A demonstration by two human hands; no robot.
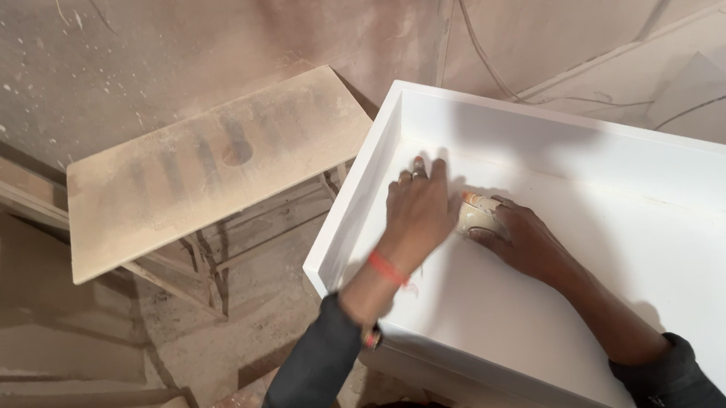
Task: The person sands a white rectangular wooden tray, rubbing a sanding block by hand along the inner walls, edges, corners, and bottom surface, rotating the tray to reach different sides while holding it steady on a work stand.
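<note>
Your right hand (pixel 521 237) is curled around a small pale sanding pad (pixel 480 217), pressing it onto the floor of the white box (pixel 607 163) — just beside your left hand (pixel 421 207), which lies flat, fingers spread, holding nothing. A dusty board (pixel 200 171) rests off to the left.

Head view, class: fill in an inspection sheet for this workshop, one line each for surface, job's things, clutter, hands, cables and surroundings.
Surface: white box panel, open top, raised walls on the sides in view.
Job's things: small pale pad, pressed on the box floor.
Clutter: dusty board resting on a wooden frame; sawdust on the floor.
Hands: left hand flat on the box floor, ring and orange wristband; right hand gripping the pad.
Cables: thin cable running down the wall.
Surroundings: dust-coated wall and floor.
</note>
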